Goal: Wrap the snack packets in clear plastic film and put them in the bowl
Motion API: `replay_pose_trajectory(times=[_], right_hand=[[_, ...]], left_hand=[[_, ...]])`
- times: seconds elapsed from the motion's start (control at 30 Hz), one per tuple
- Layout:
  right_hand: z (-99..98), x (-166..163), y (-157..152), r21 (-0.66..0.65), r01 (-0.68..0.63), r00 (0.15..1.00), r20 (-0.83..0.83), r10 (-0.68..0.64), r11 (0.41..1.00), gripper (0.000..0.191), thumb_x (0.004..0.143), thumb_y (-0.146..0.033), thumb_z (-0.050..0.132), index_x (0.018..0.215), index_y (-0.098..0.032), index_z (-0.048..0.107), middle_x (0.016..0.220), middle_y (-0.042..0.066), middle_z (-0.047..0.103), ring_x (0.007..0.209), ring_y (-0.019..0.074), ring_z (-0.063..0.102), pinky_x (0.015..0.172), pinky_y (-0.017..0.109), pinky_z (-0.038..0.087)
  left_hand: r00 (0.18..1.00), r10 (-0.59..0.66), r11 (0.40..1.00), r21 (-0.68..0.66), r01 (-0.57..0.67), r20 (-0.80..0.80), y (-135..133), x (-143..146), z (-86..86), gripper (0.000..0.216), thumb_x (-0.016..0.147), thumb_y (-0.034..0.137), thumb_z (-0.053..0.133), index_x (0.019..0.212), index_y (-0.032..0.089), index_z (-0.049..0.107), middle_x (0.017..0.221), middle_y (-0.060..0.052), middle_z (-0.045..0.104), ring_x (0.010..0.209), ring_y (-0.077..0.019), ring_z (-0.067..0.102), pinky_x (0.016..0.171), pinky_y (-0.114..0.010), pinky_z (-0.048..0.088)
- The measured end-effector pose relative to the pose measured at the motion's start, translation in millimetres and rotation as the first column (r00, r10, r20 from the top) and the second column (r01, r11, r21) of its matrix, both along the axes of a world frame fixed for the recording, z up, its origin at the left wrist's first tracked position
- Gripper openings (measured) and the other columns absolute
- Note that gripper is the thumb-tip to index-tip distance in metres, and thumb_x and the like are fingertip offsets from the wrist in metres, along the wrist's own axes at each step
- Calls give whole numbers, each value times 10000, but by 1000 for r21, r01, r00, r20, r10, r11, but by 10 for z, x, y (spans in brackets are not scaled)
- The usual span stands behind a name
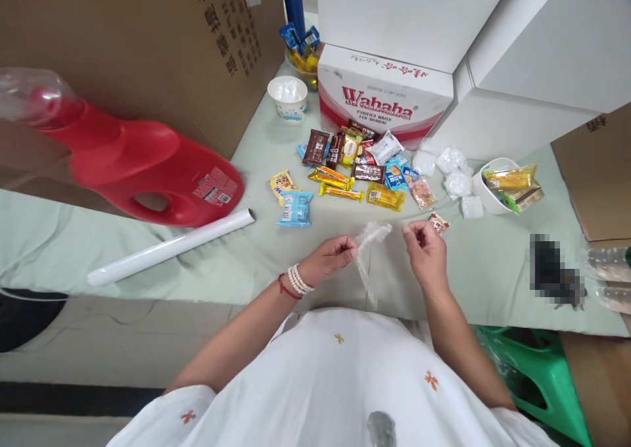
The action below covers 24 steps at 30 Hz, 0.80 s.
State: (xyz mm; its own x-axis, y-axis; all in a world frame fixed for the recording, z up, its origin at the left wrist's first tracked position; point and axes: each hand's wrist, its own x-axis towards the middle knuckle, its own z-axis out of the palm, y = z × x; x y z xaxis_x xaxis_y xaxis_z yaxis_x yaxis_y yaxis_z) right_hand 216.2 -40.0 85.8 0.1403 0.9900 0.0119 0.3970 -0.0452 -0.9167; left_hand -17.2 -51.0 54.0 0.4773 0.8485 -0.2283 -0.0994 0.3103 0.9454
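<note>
"While the left hand [335, 253] pinches a crumpled clear plastic film [373, 233] above the near side of the pale green tablecloth [251, 263], what could go wrong?"

"Being so thin, the film might cling to the fingers or fold onto itself. Its tail dangles near the white shirt [340, 375], so a careless pull could catch or tear it."

"And the right hand [424, 246]?"

"Its fingers are curled, thumb against index finger, with a gap visible between them and the film. Whether they grip some tiny shred, one cannot tell."

"Does anything stand in the way?"

"A small red-and-cream snack packet [438, 223] lies partly behind that hand; a swing of the knuckles could push it. Farther back, yellow-wrapped snack sticks [341, 192] and a light blue snack packet [296, 209] lie before a snack heap [352, 151], and the Wahaha water carton [384, 102] walls off the back."

"What about the sides?"

"To the right, crumpled plastic bundles [458, 184] sit beside a white bowl [488, 194]; loose film might get lost among them. To the left, a glossy white roll [172, 246] lies just beside a red jug [158, 164] and could roll if bumped."
</note>
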Motion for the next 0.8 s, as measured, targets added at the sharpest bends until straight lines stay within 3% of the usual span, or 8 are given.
replay_pose_trajectory(times=[0.13,0.2,0.3,0.43,0.53,0.67,0.73,0.8], right_hand=[[71,-151,-326,-51,-374,927,13,375,926,279,916,-501,669,913,-223,651,756,-7,569,605,133,447,573,265,380],[71,-216,-387,-24,-452,887,90,453,891,226,912,-442,693,935,-218,676,814,8,600,626,128,458,609,270,388],[13,-236,-361,-45,-447,893,43,448,894,211,961,-399,630,890,-209,684,771,4,573,634,128,454,619,269,369],[-106,-169,-308,-212,-456,875,-285,391,864,290,926,-486,670,861,-204,654,700,-23,500,611,121,403,575,256,318],[-167,-145,-326,-272,-445,862,-386,327,853,318,911,-517,682,870,-203,645,668,-36,458,587,114,368,558,253,290],[-154,-170,-380,-137,-474,871,-222,439,870,225,977,-422,615,900,-213,648,761,-3,529,667,139,466,625,270,378],[-122,-183,-406,-20,-546,836,-85,543,838,163,1012,-335,558,931,-223,643,898,39,610,828,173,562,764,309,452],[-95,-185,-435,56,-614,790,33,613,788,137,1025,-259,512,958,-232,628,1070,78,656,1004,204,594,897,360,470]], left_hand=[[998,46,999,16,-46,-29,-18,44,-50,492,843,649,671,797,179,533,671,57,429,637,-100,362,595,-239,313],[999,41,999,28,-40,-31,-20,69,-55,489,854,650,659,804,179,534,670,57,429,644,-103,363,596,-239,316],[999,26,999,44,-24,-41,-17,86,-57,499,861,663,640,808,177,540,676,55,433,649,-104,364,603,-246,317],[999,27,1000,7,-27,-36,-23,57,-68,524,835,684,657,798,175,538,667,63,423,622,-94,352,596,-250,305],[999,45,998,-43,-45,-4,-44,58,-79,526,809,679,691,787,175,540,655,65,434,597,-85,371,590,-246,318],[989,150,974,-168,-150,-14,-82,140,-115,548,837,728,616,882,187,543,744,37,531,571,-84,462,552,-239,367],[974,213,955,-194,-224,-74,-84,191,-141,544,868,726,571,1001,199,559,815,20,572,580,-96,501,524,-237,371],[956,257,955,-112,-273,-142,-60,230,-168,516,872,656,622,1123,206,598,871,0,606,644,-117,535,560,-247,409]])
